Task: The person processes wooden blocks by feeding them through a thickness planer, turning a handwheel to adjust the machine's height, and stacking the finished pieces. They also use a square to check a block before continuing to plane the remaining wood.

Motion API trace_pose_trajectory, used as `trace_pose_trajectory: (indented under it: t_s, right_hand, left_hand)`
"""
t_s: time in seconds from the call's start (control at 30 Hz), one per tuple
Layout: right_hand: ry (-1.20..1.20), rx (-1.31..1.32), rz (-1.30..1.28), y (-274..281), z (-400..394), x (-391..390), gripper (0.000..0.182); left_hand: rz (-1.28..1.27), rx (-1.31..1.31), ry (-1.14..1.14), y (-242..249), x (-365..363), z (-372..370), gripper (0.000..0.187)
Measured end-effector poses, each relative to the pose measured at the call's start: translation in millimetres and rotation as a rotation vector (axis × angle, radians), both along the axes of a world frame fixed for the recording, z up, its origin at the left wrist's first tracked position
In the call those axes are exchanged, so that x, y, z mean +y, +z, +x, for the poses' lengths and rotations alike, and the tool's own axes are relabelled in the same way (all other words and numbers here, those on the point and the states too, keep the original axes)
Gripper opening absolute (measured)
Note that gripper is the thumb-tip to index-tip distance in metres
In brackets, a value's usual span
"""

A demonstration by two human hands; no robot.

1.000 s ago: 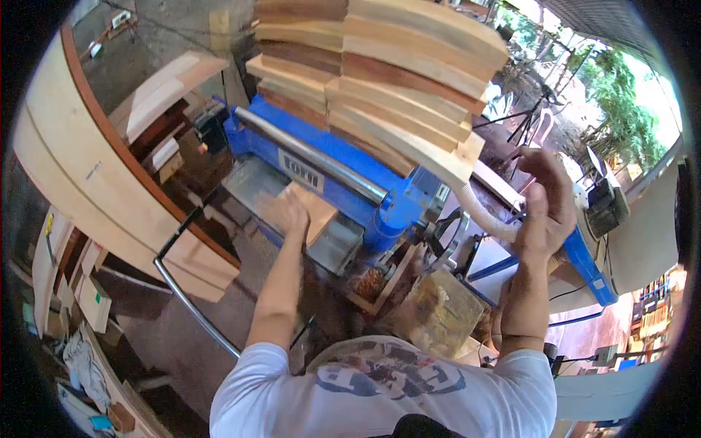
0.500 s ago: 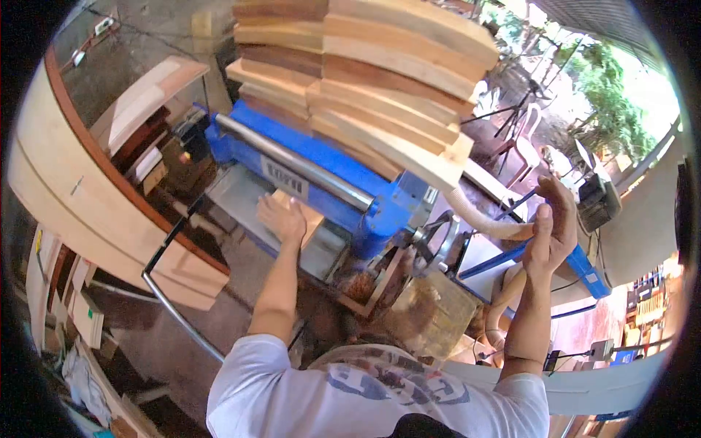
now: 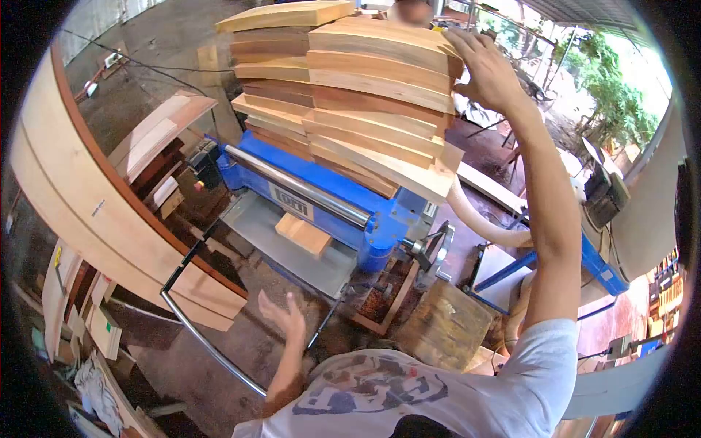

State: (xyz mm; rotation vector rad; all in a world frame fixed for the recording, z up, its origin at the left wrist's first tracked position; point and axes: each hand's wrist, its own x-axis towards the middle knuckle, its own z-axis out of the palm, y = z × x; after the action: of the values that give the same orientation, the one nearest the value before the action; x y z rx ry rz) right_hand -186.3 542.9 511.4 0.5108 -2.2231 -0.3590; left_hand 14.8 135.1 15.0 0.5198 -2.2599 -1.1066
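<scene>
My right hand (image 3: 488, 73) reaches up to the right end of a tall stack of wooden boards (image 3: 380, 84). Its fingers are spread, with the fingertips right at the end of an upper board. The stack rests on top of a blue thickness planer (image 3: 380, 235). On the planer's metal bed (image 3: 252, 219) lies a short wooden board (image 3: 304, 234), its far end under the machine's front. My left hand (image 3: 285, 317) is in front of the bed, fingers apart and holding nothing.
A handwheel (image 3: 434, 250) sits at the planer's right side, near a pale hose (image 3: 496, 232). Large wooden panels (image 3: 95, 186) stand at the left, beside a bent metal bar (image 3: 212, 347). Behind the stack, a person's head (image 3: 410, 13) partly shows.
My left hand has left the board on the bed and drawn back toward me. My right hand has risen from beside the hose to the stack's upper right end.
</scene>
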Motion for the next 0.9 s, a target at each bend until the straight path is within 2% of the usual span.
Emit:
trace_pose_trajectory:
  t_s: [0.07,0.17,0.2,0.27,0.37,0.4,0.47,0.57,0.63,0.7,0.73,0.77,0.8,0.83,0.87,0.9]
  right_hand:
    - [-0.057,-0.126,0.073,3,-17,-1,0.076]
    - [-0.065,-0.074,0.012,-5,-22,8,0.067]
    - [-0.027,-0.074,0.008,-5,-20,10,0.057]
    - [0.008,-0.026,-0.037,-12,-21,13,0.055]
    - [0.094,0.083,-0.052,-16,-5,16,0.052]
    - [0.142,0.131,-0.043,-18,8,16,0.05]
    - [0.23,0.143,-0.153,-24,40,18,0.059]
    - [0.288,0.19,-0.107,-39,84,36,0.067]
    - [0.296,0.223,-0.062,-46,120,38,0.069]
    - [0.375,0.314,0.009,-54,148,38,0.053]
    - [0.391,0.302,0.004,-62,162,35,0.055]
    - [0.41,0.275,0.044,-67,177,30,0.05]
    - [0.407,0.17,0.03,-74,192,26,0.043]
    - [0.512,0.155,-0.085,-79,204,-3,0.034]
    - [0.54,0.12,-0.045,-87,209,-10,0.031]
    - [0.569,0.085,-0.007,-94,211,-16,0.029]
  left_hand:
    - [-0.051,-0.006,0.053,-15,-25,35,0.077]
    - [-0.096,-0.016,0.118,-26,-50,69,0.068]
    - [-0.079,-0.045,0.132,-22,-54,80,0.065]
    - [-0.04,-0.096,0.113,-12,-57,97,0.057]
    - [-0.088,-0.011,0.066,-7,-54,92,0.054]
    - [0.032,0.003,0.056,3,-51,85,0.055]
    - [0.275,0.026,0.03,40,-41,69,0.055]
    - [0.812,0.24,-0.252,86,-29,33,0.057]
    - [1.003,0.216,-0.442,134,-18,8,0.063]
    - [1.157,0.252,-0.734,186,-6,-14,0.071]
    - [1.186,0.238,-0.847,211,3,-25,0.075]
    - [1.212,0.22,-0.958,232,13,-36,0.079]
    - [1.258,0.195,-1.031,245,22,-46,0.08]
    - [1.302,0.169,-1.103,256,30,-53,0.08]
    - [1.371,0.11,-1.229,270,35,-55,0.078]
    - [1.595,0.073,-1.201,269,33,-56,0.068]
